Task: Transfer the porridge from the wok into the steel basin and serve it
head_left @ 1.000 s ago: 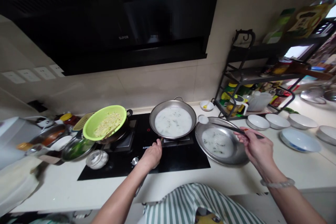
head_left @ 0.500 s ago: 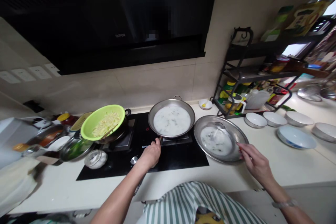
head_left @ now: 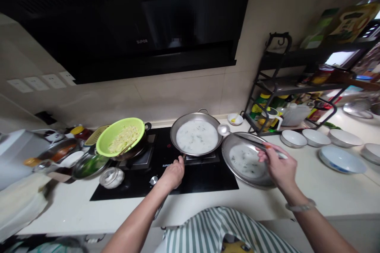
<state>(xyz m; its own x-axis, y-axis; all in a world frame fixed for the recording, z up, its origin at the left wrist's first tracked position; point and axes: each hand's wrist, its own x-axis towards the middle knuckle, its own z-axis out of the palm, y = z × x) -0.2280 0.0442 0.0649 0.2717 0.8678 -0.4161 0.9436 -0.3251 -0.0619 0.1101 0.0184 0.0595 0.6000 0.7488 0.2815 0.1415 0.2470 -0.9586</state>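
White counter (head_left: 335, 195), stove (head_left: 204, 182), metal basin (head_left: 226, 155), bowls (head_left: 316, 137)

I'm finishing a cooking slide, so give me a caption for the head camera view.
Left hand at the handle of a pan of milky liquid, right hand holding a ladle.

On the black glass hob (head_left: 127, 185) stands a round steel pan (head_left: 196, 116) — to its left, a round lime-green plastic basin (head_left: 103, 141); to its right, a wide steel basin (head_left: 226, 157), apparently on the white bench (head_left: 320, 189). Farther right, a black metal rack (head_left: 297, 58) stands behind two round white bowls (head_left: 293, 138).
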